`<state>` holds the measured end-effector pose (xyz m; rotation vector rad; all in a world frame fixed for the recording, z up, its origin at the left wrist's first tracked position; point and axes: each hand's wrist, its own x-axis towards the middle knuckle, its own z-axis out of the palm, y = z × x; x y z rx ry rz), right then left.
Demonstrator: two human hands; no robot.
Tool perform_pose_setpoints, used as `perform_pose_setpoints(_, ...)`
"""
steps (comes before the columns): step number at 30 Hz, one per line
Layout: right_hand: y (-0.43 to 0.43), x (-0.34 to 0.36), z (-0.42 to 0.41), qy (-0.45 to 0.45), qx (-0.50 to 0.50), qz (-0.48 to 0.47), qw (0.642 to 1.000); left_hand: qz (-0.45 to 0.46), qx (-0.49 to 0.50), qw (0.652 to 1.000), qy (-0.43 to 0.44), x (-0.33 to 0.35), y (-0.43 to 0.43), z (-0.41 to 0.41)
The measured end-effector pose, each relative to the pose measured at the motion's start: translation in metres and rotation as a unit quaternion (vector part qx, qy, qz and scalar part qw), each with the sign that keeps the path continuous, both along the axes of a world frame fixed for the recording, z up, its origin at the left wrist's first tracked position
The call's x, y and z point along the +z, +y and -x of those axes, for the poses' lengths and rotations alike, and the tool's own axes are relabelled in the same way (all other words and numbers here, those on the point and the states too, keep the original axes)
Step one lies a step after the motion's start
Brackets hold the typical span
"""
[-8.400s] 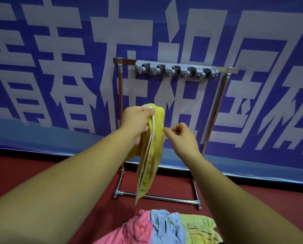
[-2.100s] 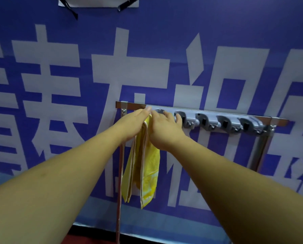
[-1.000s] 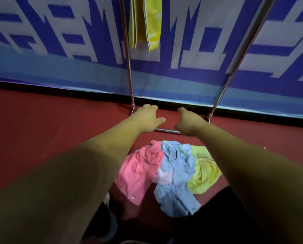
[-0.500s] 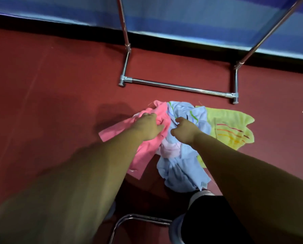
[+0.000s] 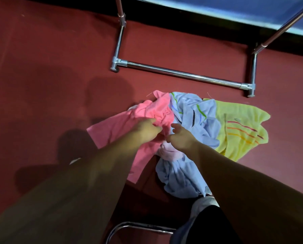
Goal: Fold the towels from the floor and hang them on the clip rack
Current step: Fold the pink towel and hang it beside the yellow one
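Red floor [image 5: 41,71] fills most of the head view, dull and evenly coloured, with soft shadows of the arms at left.

Head view: three towels lie in a loose heap on the floor, just in front of the clip rack base [image 5: 182,74]. Only the chrome foot bar and two uprights of the rack show; the clips are out of frame. A blue banner edge [image 5: 235,9] runs along the top right behind the rack.

Pink towel [image 5: 115,127] is on the left of the heap, crumpled and partly spread. Light blue towel [image 5: 187,176] sits in the middle, bunched, with green, blue and black stripes, overlapping the pink one. Yellow towel [image 5: 238,124] lies flattest at right, with red and orange stripes, its left edge tucked under the blue.

Left hand [image 5: 147,129] is down on the pink towel, grip closed, fingers pinching a gathered fold of the pink cloth. Right hand [image 5: 180,136] is just beside it over the seam between pink and blue; fingers curled loosely with thumb out, not clearly clamped on anything, so partly spread.

Bottom edge: a curved chrome tube [image 5: 138,228] and dark clothing of the person.
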<state>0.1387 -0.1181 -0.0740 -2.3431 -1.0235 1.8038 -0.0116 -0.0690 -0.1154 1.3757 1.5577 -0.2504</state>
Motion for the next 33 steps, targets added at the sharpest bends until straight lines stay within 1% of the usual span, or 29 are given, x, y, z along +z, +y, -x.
perform_pose_setpoints(3,0.000,-0.007,0.000,0.018,-0.022,-0.009,1.000,0.030,0.051,0.998,-0.016,-0.011,0.000,-0.006)
perform_pose_setpoints(5,0.001,-0.008,0.000,0.035,-0.038,-0.016,0.999,0.008,0.101,0.994,-0.046,-0.013,0.000,-0.007)
perform_pose_setpoints(8,0.000,-0.007,-0.001,0.054,-0.060,-0.034,0.996,-0.032,0.184,0.978,-0.092,-0.005,-0.002,-0.010)
perform_pose_setpoints(11,-0.003,0.003,0.001,0.077,-0.095,-0.060,0.991,0.007,0.227,0.959,-0.167,0.019,-0.003,-0.017)
perform_pose_setpoints(14,-0.006,0.026,0.002,0.071,-0.101,-0.097,0.988,0.039,0.246,0.940,-0.232,0.056,0.002,-0.025)
perform_pose_setpoints(17,-0.005,0.063,-0.002,0.100,-0.151,-0.131,0.975,0.039,0.236,0.928,-0.287,0.109,0.017,-0.032)
perform_pose_setpoints(19,-0.001,0.093,-0.009,0.116,-0.173,-0.161,0.965,0.040,0.219,0.925,-0.307,0.150,0.026,-0.034)
perform_pose_setpoints(20,0.001,0.110,-0.014,0.118,-0.172,-0.180,0.961,0.026,0.194,0.929,-0.315,0.170,0.030,-0.034)
perform_pose_setpoints(22,0.006,0.149,-0.024,0.114,-0.169,-0.218,0.954,-0.053,0.118,0.943,-0.305,0.211,0.036,-0.035)
perform_pose_setpoints(24,0.009,0.194,-0.033,0.113,-0.161,-0.251,0.948,-0.147,0.055,0.955,-0.251,0.258,0.039,-0.035)
perform_pose_setpoints(26,0.009,0.246,-0.041,0.097,-0.152,-0.284,0.942,-0.230,-0.008,0.954,-0.193,0.312,0.039,-0.037)
perform_pose_setpoints(28,0.004,0.306,-0.048,0.079,-0.139,-0.323,0.933,-0.321,-0.062,0.935,-0.135,0.371,0.035,-0.041)
perform_pose_setpoints(30,-0.006,0.366,-0.055,0.057,-0.107,-0.366,0.923,-0.405,-0.083,0.906,-0.091,0.428,0.029,-0.044)
perform_pose_setpoints(33,-0.028,0.448,-0.068,-0.028,-0.035,-0.434,0.900,-0.488,-0.094,0.864,-0.077,0.511,0.016,-0.051)
